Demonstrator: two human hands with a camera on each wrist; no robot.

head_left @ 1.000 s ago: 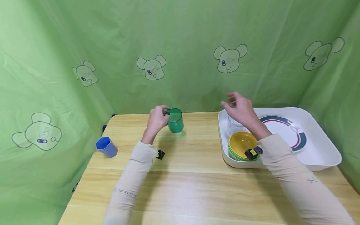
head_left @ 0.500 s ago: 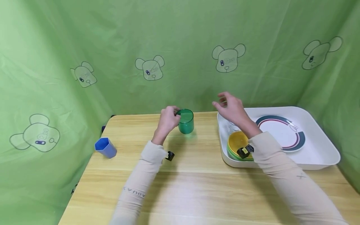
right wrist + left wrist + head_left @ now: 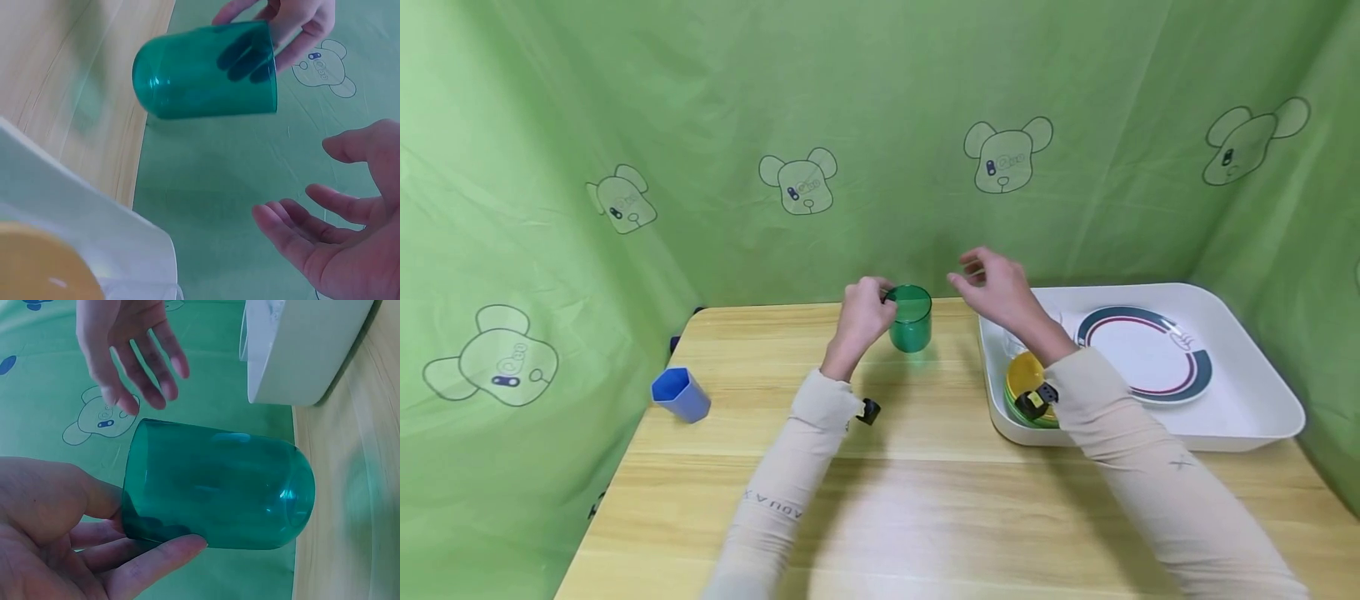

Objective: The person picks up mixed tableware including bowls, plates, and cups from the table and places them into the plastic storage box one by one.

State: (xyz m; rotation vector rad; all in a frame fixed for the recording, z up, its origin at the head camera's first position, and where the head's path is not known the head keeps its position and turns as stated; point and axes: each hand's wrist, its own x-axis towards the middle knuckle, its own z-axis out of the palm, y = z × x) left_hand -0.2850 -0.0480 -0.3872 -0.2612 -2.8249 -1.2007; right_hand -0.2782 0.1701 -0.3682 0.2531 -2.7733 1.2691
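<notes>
My left hand [image 3: 863, 315] pinches a translucent green cup [image 3: 912, 325] at its rim, with the thumb on one side and fingers on the other. In the left wrist view the cup [image 3: 219, 487] hangs upright just above the wooden table, its green-tinted shadow apart from the base. To the right of the cup my right hand [image 3: 996, 287] holds nothing. Its fingers are loosely bent and the thumb stands apart, as the right wrist view shows on the hand [image 3: 350, 244]. This hand hovers by the tray's back left corner, not touching the cup.
A white tray [image 3: 1262, 421] stands on the right. In it lie a plate [image 3: 1157, 354] with a dark band, a bowl stack with a yellow bowl [image 3: 1021, 377] on top, and clear glassware [image 3: 1012, 343] partly hidden. A blue hexagonal cup [image 3: 682, 395] is at the table's left edge.
My left hand has carried the green cup to the right. The right hand has moved left toward it, away from over the tray, so the two hands are closer together.
</notes>
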